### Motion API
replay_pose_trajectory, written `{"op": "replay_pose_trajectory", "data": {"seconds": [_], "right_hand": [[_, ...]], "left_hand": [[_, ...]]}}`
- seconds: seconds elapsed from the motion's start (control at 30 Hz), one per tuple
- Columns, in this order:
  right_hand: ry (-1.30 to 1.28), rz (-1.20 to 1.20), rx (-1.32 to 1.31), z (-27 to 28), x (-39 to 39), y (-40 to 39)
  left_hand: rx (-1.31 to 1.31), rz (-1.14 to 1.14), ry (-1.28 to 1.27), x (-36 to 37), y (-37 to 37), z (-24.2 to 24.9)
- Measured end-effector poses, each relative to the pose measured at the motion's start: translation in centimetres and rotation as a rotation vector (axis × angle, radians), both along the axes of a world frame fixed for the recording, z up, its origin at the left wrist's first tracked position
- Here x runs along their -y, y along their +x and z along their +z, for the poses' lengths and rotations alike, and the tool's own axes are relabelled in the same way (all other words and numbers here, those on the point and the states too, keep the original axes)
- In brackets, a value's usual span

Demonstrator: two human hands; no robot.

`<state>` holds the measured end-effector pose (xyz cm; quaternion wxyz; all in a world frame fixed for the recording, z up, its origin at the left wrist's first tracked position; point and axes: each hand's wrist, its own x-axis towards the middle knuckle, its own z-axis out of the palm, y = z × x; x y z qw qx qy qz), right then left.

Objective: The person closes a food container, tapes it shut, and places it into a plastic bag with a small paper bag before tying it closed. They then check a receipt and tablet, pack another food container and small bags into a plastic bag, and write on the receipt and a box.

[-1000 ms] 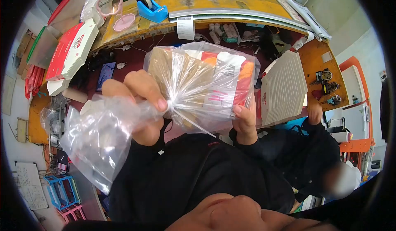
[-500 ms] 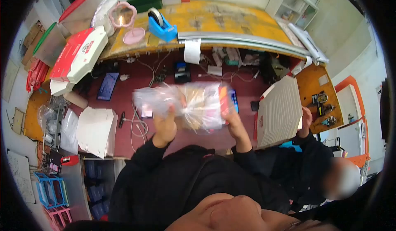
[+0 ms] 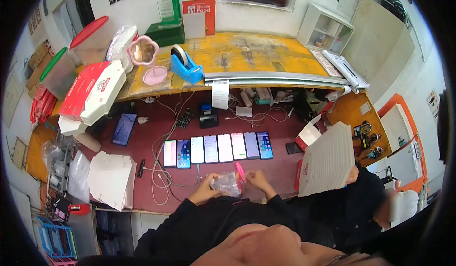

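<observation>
Red worktop [image 3: 281,174] carries phones [image 3: 224,148] beyond the left hand [image 3: 208,189], which grips a clear bag [image 3: 227,185]; whether the right hand [image 3: 260,180], across the bag, grasps the pink marker [image 3: 240,171] is unclear. A loose grip could drop the marker against the phones.

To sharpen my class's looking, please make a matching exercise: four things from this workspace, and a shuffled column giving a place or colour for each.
Things:
1. plastic bag
2. row of phones
3. tape dispenser
4. mirror

Places or colours:
A. blue
B. in the left hand
C. pink-framed
D. lying on the red desk

Pairs: 1-B, 2-D, 3-A, 4-C
</observation>
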<state>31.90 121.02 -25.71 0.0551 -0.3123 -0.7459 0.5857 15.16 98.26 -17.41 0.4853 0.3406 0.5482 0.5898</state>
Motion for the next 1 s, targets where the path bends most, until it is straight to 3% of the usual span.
{"op": "replay_pose_trajectory", "data": {"seconds": [0.07,0.13,0.23,0.27,0.37,0.43,0.53,0.63,0.87,1.0], "right_hand": [[0.172,-0.126,-0.157,3.6,-1.3,-2.2],[0.373,-0.251,-0.202,8.1,-3.3,-6.3],[0.185,-0.198,-0.801,17.1,-4.0,-14.7],[0.537,-0.227,-0.814,18.9,-4.6,-17.3],[0.544,-0.236,-0.840,20.6,-4.3,-22.1],[-0.033,0.012,-0.898,24.3,-1.6,-22.3],[0.108,0.312,-0.890,28.2,3.9,-18.4],[0.114,0.373,-0.929,30.8,7.6,-15.8],[0.198,0.354,-0.979,32.2,10.5,-15.3],[0.229,0.340,-0.980,32.1,11.7,-16.2]], "left_hand": [[0.012,-0.012,-0.042,0.3,-1.2,0.8],[-0.287,-0.161,0.009,0.7,-2.7,5.1],[-0.648,-0.151,0.062,0.4,-6.2,5.0],[-0.726,-0.122,0.087,0.2,-7.0,5.7],[-0.749,-0.013,0.209,0.0,-7.8,10.4],[-0.683,0.110,0.235,0.7,-8.0,13.4],[-0.396,0.309,0.445,1.7,-9.5,15.1],[-0.361,0.354,0.680,2.3,-10.0,18.2],[-0.524,0.255,0.717,2.5,-10.3,20.8],[-0.557,0.330,0.698,3.1,-10.3,22.5]]}}
